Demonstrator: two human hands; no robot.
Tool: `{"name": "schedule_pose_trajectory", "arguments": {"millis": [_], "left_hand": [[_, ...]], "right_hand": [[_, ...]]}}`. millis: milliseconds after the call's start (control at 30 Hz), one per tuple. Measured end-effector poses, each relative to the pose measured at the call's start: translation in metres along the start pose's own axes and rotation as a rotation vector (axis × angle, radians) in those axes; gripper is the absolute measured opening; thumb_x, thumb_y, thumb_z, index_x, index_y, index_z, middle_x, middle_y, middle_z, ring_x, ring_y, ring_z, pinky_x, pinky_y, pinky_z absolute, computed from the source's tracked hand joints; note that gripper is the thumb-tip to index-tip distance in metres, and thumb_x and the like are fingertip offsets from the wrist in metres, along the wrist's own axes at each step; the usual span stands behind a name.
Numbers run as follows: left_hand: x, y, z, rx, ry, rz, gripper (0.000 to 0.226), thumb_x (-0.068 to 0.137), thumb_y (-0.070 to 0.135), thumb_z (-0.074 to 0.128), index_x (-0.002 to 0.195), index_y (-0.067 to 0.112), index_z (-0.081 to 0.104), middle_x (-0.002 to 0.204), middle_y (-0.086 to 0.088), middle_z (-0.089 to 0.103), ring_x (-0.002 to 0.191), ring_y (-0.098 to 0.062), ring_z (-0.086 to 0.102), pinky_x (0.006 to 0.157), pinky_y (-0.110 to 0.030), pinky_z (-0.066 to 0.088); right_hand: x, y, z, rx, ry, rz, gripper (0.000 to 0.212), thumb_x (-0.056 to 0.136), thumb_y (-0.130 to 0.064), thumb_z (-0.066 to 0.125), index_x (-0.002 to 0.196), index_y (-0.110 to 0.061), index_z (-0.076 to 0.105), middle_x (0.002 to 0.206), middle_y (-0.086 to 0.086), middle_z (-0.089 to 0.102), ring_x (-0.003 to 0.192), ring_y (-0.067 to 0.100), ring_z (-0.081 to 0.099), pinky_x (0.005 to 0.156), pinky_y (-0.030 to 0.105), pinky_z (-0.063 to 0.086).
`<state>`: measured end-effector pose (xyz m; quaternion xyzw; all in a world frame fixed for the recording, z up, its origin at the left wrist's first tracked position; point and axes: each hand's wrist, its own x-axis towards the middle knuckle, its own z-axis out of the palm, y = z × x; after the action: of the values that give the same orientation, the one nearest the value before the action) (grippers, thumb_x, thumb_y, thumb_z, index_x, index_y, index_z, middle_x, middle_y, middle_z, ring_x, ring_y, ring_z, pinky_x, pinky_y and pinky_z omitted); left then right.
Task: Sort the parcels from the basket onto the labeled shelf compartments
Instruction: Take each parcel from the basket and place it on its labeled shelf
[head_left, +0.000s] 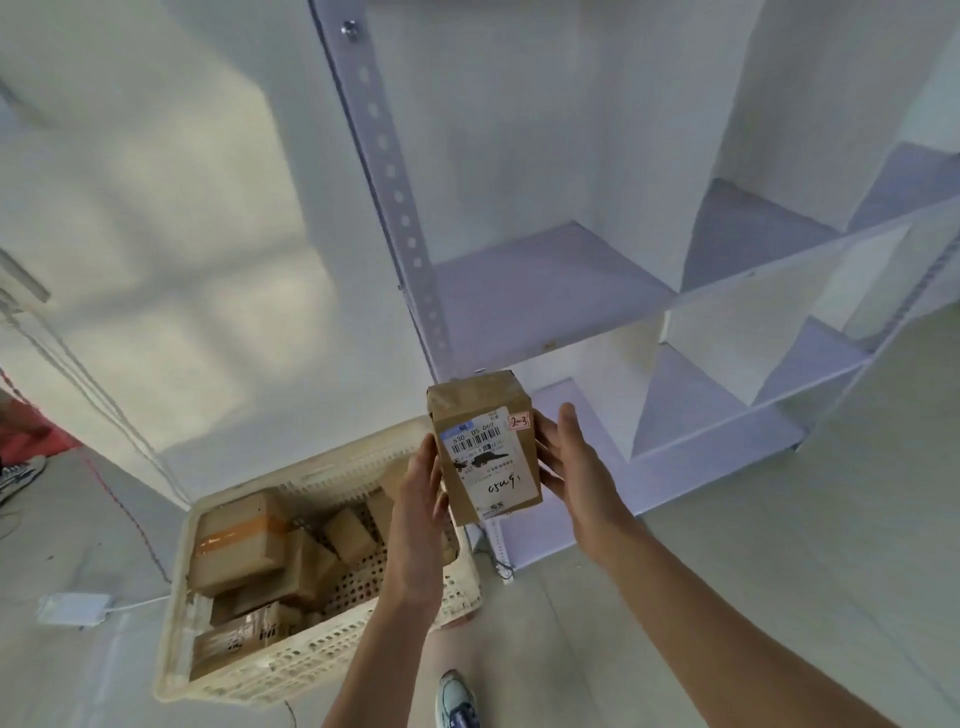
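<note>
A small brown cardboard parcel (483, 441) with a white shipping label and a pink tag reading "2-3" is held up between both hands, above the basket's right end. My left hand (423, 499) grips its left side and my right hand (569, 462) holds its right side. Below sits a cream perforated plastic basket (311, 660) on the floor with several brown parcels (239, 545) inside. The white shelf unit (675, 301) stands just behind the parcel, its open compartments bare; I cannot read any compartment labels.
The shelf's perforated upright post (400, 208) rises at centre. A white wall is on the left, with a white adapter and cable (72, 608) on the floor. My shoe (454, 699) is at the bottom; another person's shoe (21, 475) is at the far left.
</note>
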<state>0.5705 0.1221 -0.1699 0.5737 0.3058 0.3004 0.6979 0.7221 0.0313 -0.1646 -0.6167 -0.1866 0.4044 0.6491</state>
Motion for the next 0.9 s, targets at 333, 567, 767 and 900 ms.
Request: {"name": "schedule_pose_trajectory", "arguments": {"millis": [333, 567, 767, 900], "left_hand": [[0.023, -0.014, 0.158, 0.010, -0.263, -0.059, 0.055, 0.104, 0.054, 0.033, 0.152, 0.034, 0.051, 0.148, 0.022, 0.060, 0.144, -0.005, 0.050, 0.126, -0.049, 0.031], [0.071, -0.027, 0.278, 0.027, -0.441, -0.093, 0.046, 0.101, 0.056, 0.032, 0.133, 0.048, 0.065, 0.134, 0.026, 0.068, 0.131, 0.000, 0.059, 0.121, -0.043, 0.037], [0.117, -0.044, 0.373, -0.018, -0.521, -0.159, 0.038, 0.110, 0.049, 0.036, 0.128, 0.047, 0.070, 0.129, 0.023, 0.072, 0.125, 0.004, 0.062, 0.121, -0.045, 0.038], [0.139, -0.055, 0.423, -0.076, -0.529, -0.215, 0.033, 0.110, 0.046, 0.043, 0.120, 0.042, 0.074, 0.122, 0.023, 0.075, 0.116, 0.005, 0.067, 0.121, -0.048, 0.039]], "right_hand": [[-0.029, -0.026, -0.151, 0.091, 0.278, -0.024, 0.044, 0.108, -0.058, 0.017, 0.121, -0.052, 0.058, 0.111, -0.031, 0.069, 0.113, -0.003, 0.061, 0.091, 0.019, 0.046], [-0.010, -0.046, -0.261, 0.127, 0.453, -0.067, 0.044, 0.109, -0.058, 0.020, 0.119, -0.050, 0.062, 0.110, -0.031, 0.073, 0.110, -0.010, 0.064, 0.092, 0.018, 0.048], [0.019, -0.067, -0.350, 0.165, 0.604, -0.054, 0.043, 0.108, -0.057, 0.024, 0.116, -0.046, 0.065, 0.109, -0.026, 0.075, 0.112, -0.002, 0.066, 0.091, 0.023, 0.050], [0.034, -0.076, -0.398, 0.177, 0.679, -0.050, 0.043, 0.108, -0.057, 0.024, 0.114, -0.044, 0.065, 0.099, -0.029, 0.077, 0.099, -0.008, 0.070, 0.087, 0.023, 0.049]]}}
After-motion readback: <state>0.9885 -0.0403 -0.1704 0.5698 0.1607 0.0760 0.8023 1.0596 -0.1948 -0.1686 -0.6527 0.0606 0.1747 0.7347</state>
